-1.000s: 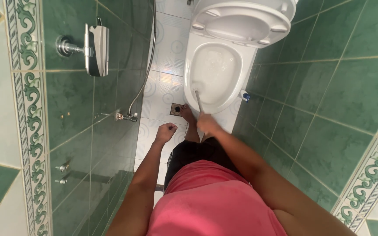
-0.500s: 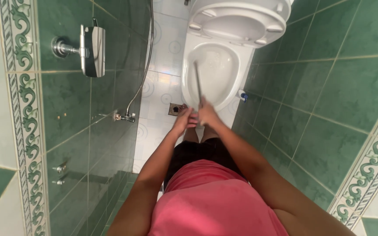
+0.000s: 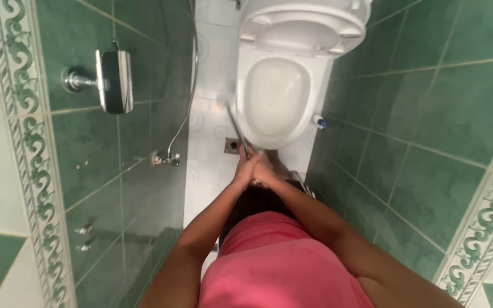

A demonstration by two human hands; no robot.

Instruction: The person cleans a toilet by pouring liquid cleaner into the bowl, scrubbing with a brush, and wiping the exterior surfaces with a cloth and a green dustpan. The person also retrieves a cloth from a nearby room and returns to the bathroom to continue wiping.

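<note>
I look down at a white toilet (image 3: 275, 97) with its seat and lid raised. Both hands meet just in front of the bowl's near rim. My left hand (image 3: 246, 168) and my right hand (image 3: 265, 171) are closed together around the handle of a thin grey toilet brush (image 3: 236, 128). The brush shaft slants up and left, outside the bowl, over the white floor beside the toilet's left edge. Its head is blurred.
Green tiled walls close in on both sides. A metal holder (image 3: 112, 80) juts from the left wall, with a hose (image 3: 186, 114) and valve (image 3: 164, 158) below it. A floor drain (image 3: 232, 145) lies left of the toilet. A small blue-capped item (image 3: 319, 121) sits right of the toilet base.
My left hand came over and joined my right hand on the brush handle. The brush lifted out of the bowl and swung left, outside the rim.
</note>
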